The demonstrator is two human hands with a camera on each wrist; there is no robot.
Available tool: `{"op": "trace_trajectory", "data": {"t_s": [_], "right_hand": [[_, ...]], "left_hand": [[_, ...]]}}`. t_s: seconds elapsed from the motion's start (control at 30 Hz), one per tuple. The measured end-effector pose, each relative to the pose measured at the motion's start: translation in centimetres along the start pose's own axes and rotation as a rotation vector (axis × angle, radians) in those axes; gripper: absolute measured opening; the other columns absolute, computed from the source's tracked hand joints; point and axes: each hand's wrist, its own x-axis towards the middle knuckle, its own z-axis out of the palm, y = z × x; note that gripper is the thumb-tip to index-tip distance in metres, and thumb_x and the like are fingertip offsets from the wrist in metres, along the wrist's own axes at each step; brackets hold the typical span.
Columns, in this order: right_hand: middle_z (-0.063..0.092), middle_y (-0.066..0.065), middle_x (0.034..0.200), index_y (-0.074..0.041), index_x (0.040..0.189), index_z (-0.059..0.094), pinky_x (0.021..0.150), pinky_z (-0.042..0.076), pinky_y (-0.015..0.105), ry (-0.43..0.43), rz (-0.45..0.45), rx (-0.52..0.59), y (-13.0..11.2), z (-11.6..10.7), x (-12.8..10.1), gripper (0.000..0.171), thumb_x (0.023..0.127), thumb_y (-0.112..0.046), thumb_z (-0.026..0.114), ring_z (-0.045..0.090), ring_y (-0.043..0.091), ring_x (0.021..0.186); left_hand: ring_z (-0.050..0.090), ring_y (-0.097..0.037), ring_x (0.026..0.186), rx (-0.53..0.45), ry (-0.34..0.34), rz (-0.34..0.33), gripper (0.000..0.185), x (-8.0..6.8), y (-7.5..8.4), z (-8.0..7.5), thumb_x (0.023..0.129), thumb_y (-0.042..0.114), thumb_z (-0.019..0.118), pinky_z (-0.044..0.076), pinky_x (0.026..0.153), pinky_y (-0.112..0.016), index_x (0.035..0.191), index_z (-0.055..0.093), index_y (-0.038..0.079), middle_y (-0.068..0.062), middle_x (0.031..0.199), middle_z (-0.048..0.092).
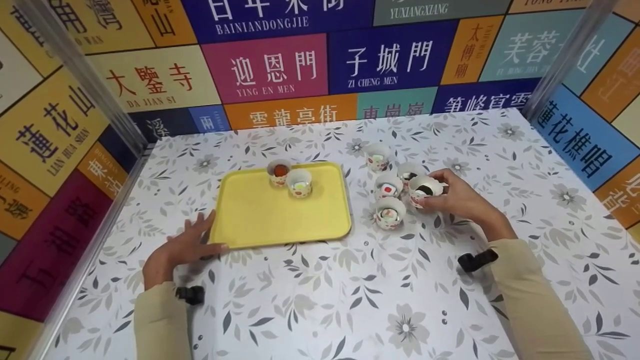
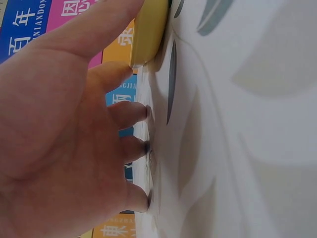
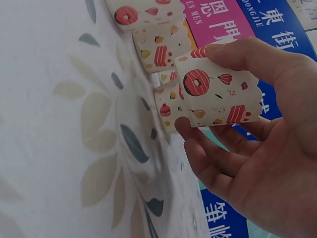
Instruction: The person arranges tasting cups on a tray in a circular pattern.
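My right hand point(image 1: 457, 197) pinches a patterned paper cup point(image 3: 218, 91) between thumb and fingers, a little above the table; something dark and white sits inside. Close by stand more such cups: one with a red-centred white piece point(image 1: 387, 189), one with a pinkish roll-like piece point(image 1: 389, 215), one partly behind the held cup point(image 1: 407, 169), and one farther back point(image 1: 376, 156). My left hand point(image 1: 187, 242), fingers spread, touches the near left corner of a yellow tray point(image 1: 270, 220). On the tray are a cup with an orange-red piece point(image 1: 278, 172) and a cup with a yellow-green piece point(image 1: 300, 184).
The table point(image 1: 320, 305) has a white cover printed with grey leaves and flowers. Panels with Chinese lettering point(image 1: 275, 67) stand along its back and sides. Each wrist bears a small black device; the right one point(image 1: 477, 260) sits near the sleeve.
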Motion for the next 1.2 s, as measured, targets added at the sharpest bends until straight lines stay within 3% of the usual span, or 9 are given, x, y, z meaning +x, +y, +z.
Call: {"op": "trace_trajectory", "data": {"t_s": [0.33, 0.7, 0.93, 1.03, 1.2], "right_hand": [[0.054, 0.02, 0.13, 0.002, 0.142, 0.035, 0.076, 0.052, 0.016, 0.04, -0.074, 0.029, -1.7, 0.6, -0.3, 0.072, 0.089, -0.024, 0.077, 0.058, 0.004, 0.096], [0.053, 0.02, 0.132, 0.002, 0.142, 0.035, 0.073, 0.051, 0.015, 0.073, -0.063, 0.019, -3.6, 1.1, -0.3, 0.073, 0.089, -0.024, 0.077, 0.056, 0.011, 0.098], [0.046, 0.021, 0.141, 0.002, 0.144, 0.033, 0.078, 0.048, 0.016, 0.066, -0.06, 0.042, -5.3, 1.7, -0.1, 0.074, 0.09, -0.027, 0.075, 0.055, 0.032, 0.121], [0.045, 0.019, 0.143, -0.001, 0.146, 0.032, 0.078, 0.047, 0.016, 0.064, -0.054, 0.058, -6.2, 2.1, 0.0, 0.075, 0.09, -0.027, 0.075, 0.054, 0.031, 0.124], [0.05, 0.018, 0.14, -0.002, 0.145, 0.034, 0.085, 0.051, 0.022, 0.068, -0.046, 0.085, -8.0, 3.2, 0.3, 0.075, 0.089, -0.028, 0.077, 0.057, 0.029, 0.122]], "left_hand": [[-0.025, -0.045, 0.15, 0.015, 0.002, 0.022, 0.112, -0.1, -0.1, 0.1, 0.083, 0.067, 0.067, -0.015, 0.111, -0.078, 0.16, -0.007, 0.032, -0.013, 0.167, -0.019], [-0.028, -0.042, 0.15, -0.017, 0.007, 0.01, 0.114, -0.2, -0.1, -0.1, 0.081, 0.067, 0.069, -0.02, 0.111, -0.076, 0.16, -0.006, 0.034, -0.009, 0.167, -0.02], [-0.027, -0.042, 0.15, -0.017, 0.005, 0.001, 0.114, -0.1, 0.1, 0.1, 0.08, 0.068, 0.069, -0.021, 0.111, -0.075, 0.16, -0.005, 0.035, -0.009, 0.167, -0.019], [-0.028, -0.04, 0.15, -0.034, 0.001, -0.013, 0.114, -0.1, 0.0, 0.1, 0.079, 0.068, 0.07, -0.021, 0.111, -0.074, 0.159, -0.005, 0.038, -0.007, 0.167, -0.019], [-0.027, -0.045, 0.15, -0.001, 0.007, 0.02, 0.114, 0.1, 0.2, 0.0, 0.082, 0.066, 0.069, -0.018, 0.11, -0.077, 0.16, -0.006, 0.033, -0.013, 0.167, -0.019]]}}
